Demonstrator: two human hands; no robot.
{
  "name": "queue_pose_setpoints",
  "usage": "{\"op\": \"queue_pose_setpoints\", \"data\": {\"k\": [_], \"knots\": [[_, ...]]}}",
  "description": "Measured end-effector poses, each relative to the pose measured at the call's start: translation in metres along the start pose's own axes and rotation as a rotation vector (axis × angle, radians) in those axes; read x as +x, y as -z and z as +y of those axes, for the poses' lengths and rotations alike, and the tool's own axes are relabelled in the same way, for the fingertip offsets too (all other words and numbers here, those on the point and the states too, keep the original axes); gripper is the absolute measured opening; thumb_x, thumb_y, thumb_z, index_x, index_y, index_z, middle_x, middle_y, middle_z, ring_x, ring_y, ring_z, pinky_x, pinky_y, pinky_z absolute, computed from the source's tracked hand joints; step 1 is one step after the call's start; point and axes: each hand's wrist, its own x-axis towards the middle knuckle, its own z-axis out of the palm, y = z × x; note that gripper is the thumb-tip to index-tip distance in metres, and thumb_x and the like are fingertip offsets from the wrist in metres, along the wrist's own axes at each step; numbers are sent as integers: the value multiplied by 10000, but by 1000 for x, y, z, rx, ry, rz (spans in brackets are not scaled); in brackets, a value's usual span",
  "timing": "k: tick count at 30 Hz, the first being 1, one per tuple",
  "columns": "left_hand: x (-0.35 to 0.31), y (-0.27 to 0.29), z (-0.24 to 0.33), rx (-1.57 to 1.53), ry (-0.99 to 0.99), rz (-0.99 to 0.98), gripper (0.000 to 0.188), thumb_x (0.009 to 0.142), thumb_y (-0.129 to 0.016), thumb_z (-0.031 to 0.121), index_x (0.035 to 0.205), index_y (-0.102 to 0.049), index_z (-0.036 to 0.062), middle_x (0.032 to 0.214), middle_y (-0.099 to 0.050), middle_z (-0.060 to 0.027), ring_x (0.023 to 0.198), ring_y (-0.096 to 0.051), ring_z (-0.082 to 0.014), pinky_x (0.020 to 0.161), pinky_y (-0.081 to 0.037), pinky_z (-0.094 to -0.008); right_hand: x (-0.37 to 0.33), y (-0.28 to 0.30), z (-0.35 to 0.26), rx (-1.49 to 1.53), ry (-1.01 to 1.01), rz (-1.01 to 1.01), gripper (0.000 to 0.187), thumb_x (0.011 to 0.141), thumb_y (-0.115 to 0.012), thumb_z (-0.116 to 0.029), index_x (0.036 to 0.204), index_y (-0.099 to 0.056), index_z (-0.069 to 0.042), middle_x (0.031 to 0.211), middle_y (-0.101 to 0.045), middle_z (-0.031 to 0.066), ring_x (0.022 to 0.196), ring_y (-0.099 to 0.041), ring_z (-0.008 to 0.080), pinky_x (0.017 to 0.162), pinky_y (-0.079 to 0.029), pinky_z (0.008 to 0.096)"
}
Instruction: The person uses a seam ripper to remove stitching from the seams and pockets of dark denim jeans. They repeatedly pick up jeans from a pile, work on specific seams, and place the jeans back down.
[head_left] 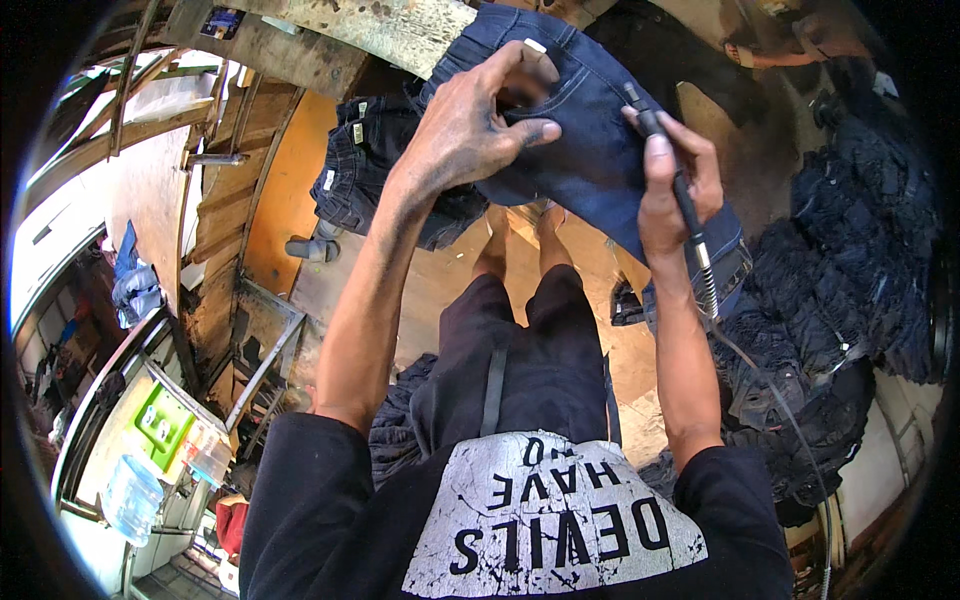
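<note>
A pair of dark blue jeans (600, 95) hangs over the end of a pale, stained board (400, 25). Above the pocket area is my left hand (470, 125), its thumb and curled fingers apart with nothing seen between them; part of the fingertips is blurred. My right hand (680, 190) is wrapped round a slim black pen-shaped handpiece (684, 195), thumb on top and tip pointing away from me over the jeans. A metal spring sleeve (707, 280) and a thin grey cable (775, 385) run back from its rear end.
More dark jeans (365, 155) hang left of the blue pair. A large heap of dark garments (800, 330) fills the right side. Sandals (312, 249) lie on the floor at left. Farther left are a green tray (165, 425) and a clear plastic water jug (133, 498).
</note>
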Motion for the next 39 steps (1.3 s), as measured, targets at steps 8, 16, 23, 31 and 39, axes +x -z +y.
{"op": "queue_pose_setpoints", "data": {"k": [8,16,23,31,39], "knots": [[-1,-9,-7,-351,138,103,705,838,-934,54,1402,-513,74,1100,-766,-106,822,-675,-87,680,-537,-231,-2,-22,0,-90,332,-222,250,801,-795,-22,1043,-788,36,1023,-829,207,976,-837,311,902,-668,390],[1,-9,-3,-461,320,100,765,799,-958,56,1378,-459,99,1030,-745,-40,729,-545,0,614,-382,-169,-2,-23,5,-130,359,-258,245,769,-813,-13,1008,-805,40,1000,-831,201,983,-837,316,913,-672,396],[0,-14,-9,-513,293,137,786,810,-963,59,1382,-424,88,1002,-772,-64,721,-582,-7,592,-376,-167,0,-23,6,-121,358,-260,241,762,-828,-4,995,-801,49,981,-829,200,980,-837,315,909,-674,391],[-1,-16,-11,-512,243,158,794,811,-966,44,1372,-404,74,1016,-796,-99,757,-636,-21,589,-380,-164,-3,-23,8,-92,300,-221,236,768,-823,-1,996,-797,54,984,-830,203,967,-839,306,889,-676,374],[-2,-18,-14,-505,242,162,818,804,-967,21,1378,-388,74,1071,-812,-132,787,-666,-38,595,-387,-160,-3,-21,11,-70,268,-208,243,771,-822,-8,1009,-803,36,1006,-833,207,961,-840,288,883,-674,359]]}}
